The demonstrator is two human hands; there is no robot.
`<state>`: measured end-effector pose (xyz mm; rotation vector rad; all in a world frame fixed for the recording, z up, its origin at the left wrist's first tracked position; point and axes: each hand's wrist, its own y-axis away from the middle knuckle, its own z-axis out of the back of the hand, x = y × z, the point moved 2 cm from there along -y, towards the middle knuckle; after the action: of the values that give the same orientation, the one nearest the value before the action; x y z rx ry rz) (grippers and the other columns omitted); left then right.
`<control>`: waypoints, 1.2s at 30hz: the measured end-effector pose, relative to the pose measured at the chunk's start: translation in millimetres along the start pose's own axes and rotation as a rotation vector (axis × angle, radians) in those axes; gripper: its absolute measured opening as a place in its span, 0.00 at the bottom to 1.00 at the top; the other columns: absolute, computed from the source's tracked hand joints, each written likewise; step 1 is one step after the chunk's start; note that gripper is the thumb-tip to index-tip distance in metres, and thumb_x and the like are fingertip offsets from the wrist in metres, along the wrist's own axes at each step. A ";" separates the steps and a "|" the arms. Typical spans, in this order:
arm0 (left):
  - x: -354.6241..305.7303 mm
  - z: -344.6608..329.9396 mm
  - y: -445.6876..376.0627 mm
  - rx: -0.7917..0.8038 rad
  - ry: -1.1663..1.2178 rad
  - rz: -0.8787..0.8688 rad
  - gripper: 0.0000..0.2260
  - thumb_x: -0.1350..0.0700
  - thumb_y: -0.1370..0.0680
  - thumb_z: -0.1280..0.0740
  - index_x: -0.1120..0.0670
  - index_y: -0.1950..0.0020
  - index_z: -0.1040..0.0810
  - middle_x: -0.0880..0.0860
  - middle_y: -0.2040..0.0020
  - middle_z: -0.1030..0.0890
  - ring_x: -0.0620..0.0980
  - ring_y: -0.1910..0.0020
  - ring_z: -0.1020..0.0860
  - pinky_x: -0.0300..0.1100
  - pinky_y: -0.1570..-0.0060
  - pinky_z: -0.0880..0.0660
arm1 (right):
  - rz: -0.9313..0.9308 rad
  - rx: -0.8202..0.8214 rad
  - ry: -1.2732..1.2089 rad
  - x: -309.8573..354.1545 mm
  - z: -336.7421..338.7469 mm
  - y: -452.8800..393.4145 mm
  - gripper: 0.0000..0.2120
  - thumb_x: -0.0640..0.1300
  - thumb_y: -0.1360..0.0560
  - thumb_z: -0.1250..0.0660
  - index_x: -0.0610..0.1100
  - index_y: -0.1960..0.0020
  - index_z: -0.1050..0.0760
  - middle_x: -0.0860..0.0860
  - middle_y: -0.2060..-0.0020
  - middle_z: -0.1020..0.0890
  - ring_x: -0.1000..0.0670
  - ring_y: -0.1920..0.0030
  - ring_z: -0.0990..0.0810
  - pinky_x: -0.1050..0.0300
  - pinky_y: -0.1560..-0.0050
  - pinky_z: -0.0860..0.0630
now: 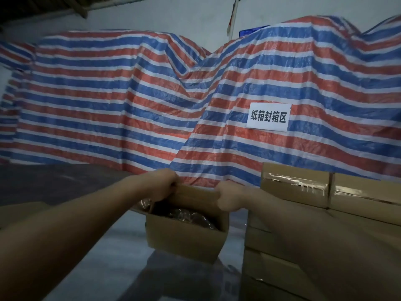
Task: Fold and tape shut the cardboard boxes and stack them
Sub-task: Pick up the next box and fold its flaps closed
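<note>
Two hands, left hand (163, 186) and right hand (228, 197), grip the far flap (195, 195) of an open cardboard box (186, 235), fingers curled over its edge; taped boxes (303, 192) stacked just right of the fingers.

Packing warehouse: tarpaulin (130, 94), taped boxes (303, 192), sign (268, 117).

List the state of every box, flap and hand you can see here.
open box: untaped, top open, shiny wrapped contents showing
far flap: raised, gripped at both ends
left hand: grips the flap's left end
right hand: grips the flap's right end
stacked boxes: closed, taped, piled at the right
paper sign: stuck on the striped tarp
</note>
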<state>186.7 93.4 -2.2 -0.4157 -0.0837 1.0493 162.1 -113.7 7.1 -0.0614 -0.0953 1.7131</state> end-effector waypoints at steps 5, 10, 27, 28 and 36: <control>-23.5 69.4 50.0 -0.029 -0.023 -0.006 0.04 0.53 0.20 0.34 0.47 0.52 0.21 0.48 0.54 0.21 0.45 0.54 0.23 0.41 0.51 0.25 | 0.016 0.045 -0.289 24.9 38.1 65.7 0.11 0.36 0.19 0.40 0.40 0.38 0.26 0.43 0.52 0.20 0.48 0.56 0.17 0.56 0.61 0.18; -74.1 90.4 91.8 0.097 0.142 -0.054 0.05 0.49 0.22 0.32 0.48 0.54 0.16 0.48 0.57 0.17 0.47 0.54 0.19 0.45 0.48 0.23 | -0.040 0.179 -0.361 8.2 71.8 142.1 0.11 0.39 0.19 0.35 0.38 0.38 0.26 0.41 0.48 0.18 0.44 0.54 0.15 0.54 0.63 0.17; -282.9 -46.5 53.9 0.322 0.466 -0.221 0.05 0.46 0.22 0.32 0.44 0.49 0.19 0.46 0.50 0.19 0.44 0.51 0.21 0.37 0.57 0.27 | -0.339 0.294 -0.415 -213.2 13.9 290.1 0.04 0.45 0.19 0.35 0.50 0.46 0.22 0.52 0.55 0.19 0.57 0.62 0.19 0.63 0.66 0.22; -282.7 -51.8 50.1 0.304 0.519 -0.183 0.06 0.46 0.23 0.31 0.45 0.49 0.18 0.47 0.51 0.19 0.43 0.51 0.21 0.35 0.59 0.28 | -0.334 0.264 -0.452 -219.3 9.6 290.6 0.04 0.45 0.19 0.35 0.50 0.46 0.22 0.51 0.54 0.19 0.57 0.62 0.19 0.63 0.66 0.23; -271.4 -54.2 59.9 0.282 0.954 0.098 0.14 0.45 0.23 0.31 0.53 0.44 0.19 0.54 0.52 0.14 0.51 0.55 0.15 0.45 0.60 0.19 | -0.356 0.148 -0.562 -222.3 7.2 290.4 0.07 0.46 0.20 0.33 0.45 0.45 0.20 0.49 0.56 0.17 0.55 0.65 0.16 0.63 0.70 0.23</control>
<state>15.3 -128.9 -39.3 -0.6261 0.9306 0.8510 -92.6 -375.2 -17.6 0.5213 -0.3720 1.3346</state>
